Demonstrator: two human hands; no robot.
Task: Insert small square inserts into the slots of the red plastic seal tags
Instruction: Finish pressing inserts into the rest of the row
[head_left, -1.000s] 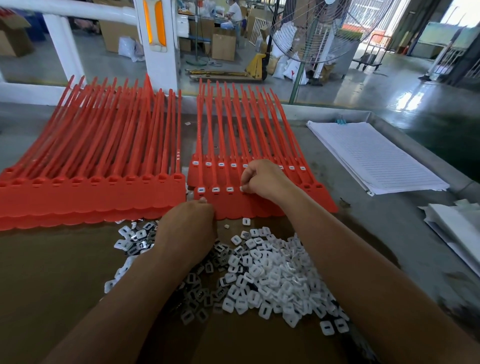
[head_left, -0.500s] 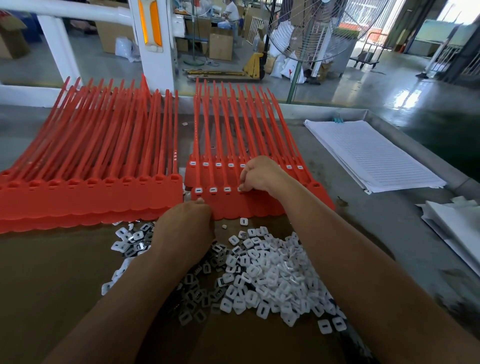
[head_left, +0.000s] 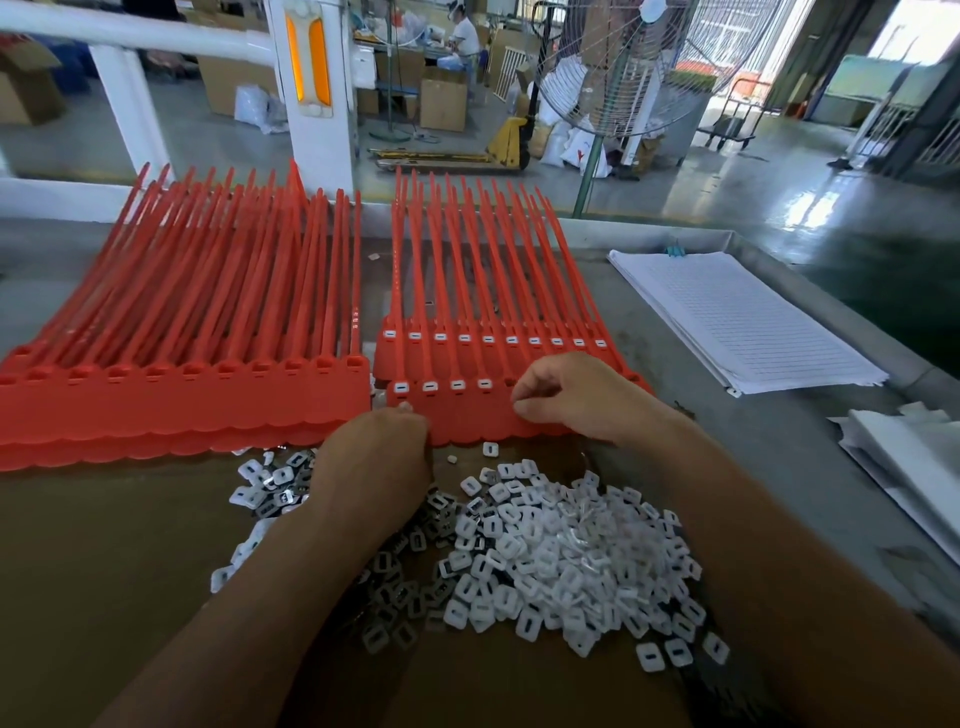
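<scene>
Two red seal tag strips lie overlapped at centre. The rear strip (head_left: 519, 312) has a white insert in every slot I can see. The front strip (head_left: 467, 415) has several inserts (head_left: 441, 386) in its left slots. My right hand (head_left: 576, 400) hovers over the following slot, thumb and forefinger pinched together on what looks like a small white insert. My left hand (head_left: 374, 462) has curled fingers gripping the front strip's near left corner. A heap of white square inserts (head_left: 561, 551) lies on brown cardboard (head_left: 104, 571) between my forearms.
A large stack of red tags with empty slots (head_left: 182, 400) lies to the left. Lined paper sheets (head_left: 743, 322) and more white papers (head_left: 909, 457) sit on the right of the grey table. A raised table rim (head_left: 831, 306) runs along the right.
My right hand has drawn back to the right from the slot it was pressing; that slot now shows a white insert. The left hand has stayed at the strip's corner.
</scene>
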